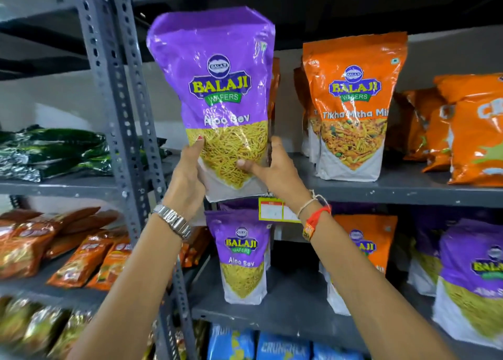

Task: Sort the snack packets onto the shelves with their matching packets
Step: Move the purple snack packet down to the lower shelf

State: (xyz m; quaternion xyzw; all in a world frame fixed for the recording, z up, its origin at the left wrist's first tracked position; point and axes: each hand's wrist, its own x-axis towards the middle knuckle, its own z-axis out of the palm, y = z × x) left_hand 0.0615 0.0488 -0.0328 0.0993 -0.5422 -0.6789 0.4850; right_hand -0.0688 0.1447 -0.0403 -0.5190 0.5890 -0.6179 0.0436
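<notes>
Two bare hands hold a tall purple plastic Aloo Sev snack packet upright in front of a grey metal shelf. The left hand and right hand clasp its lower sides. Orange Tikha Mitha Mix packets stand just right; a matching purple packet stands below.

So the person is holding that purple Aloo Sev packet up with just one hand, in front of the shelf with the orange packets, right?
Not quite: the head view shows both hands on the purple Aloo Sev packet, the left hand and the right hand gripping its lower part. It is indeed held up beside the orange packets.
</notes>
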